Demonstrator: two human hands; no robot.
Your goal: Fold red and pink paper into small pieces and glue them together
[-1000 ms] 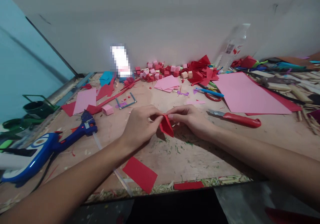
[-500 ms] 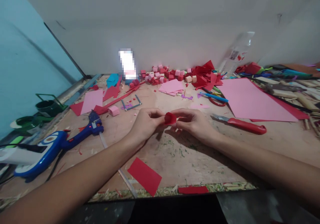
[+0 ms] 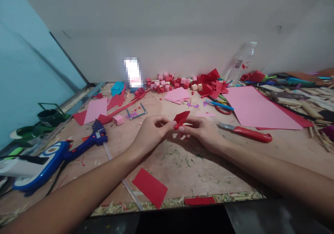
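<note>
Between my two hands, above the middle of the table, is a small piece of folded red paper [image 3: 182,117], its pointed flap standing up and away from me. My left hand [image 3: 153,129] pinches its lower left side between thumb and fingers. From the right, my right hand [image 3: 200,131] grips its lower edge, the thumb in front. The fingers behind the paper are partly hidden. Nearer to me lies a flat red paper rectangle [image 3: 150,188], with a narrow red strip [image 3: 199,201] at the table's front edge.
A blue glue gun [image 3: 91,140] lies at left near a blue power strip [image 3: 41,168]. At right are a red-handled knife [image 3: 252,134] and a large pink sheet [image 3: 263,108]. Small paper cubes [image 3: 164,82], a lit phone [image 3: 133,72] and a clear bottle [image 3: 241,63] stand along the back.
The red paper has turned in my fingers: its flap pointed down toward me, then showed end-on, and now points up. Both hands keep hold. The camera view has shifted slightly.
</note>
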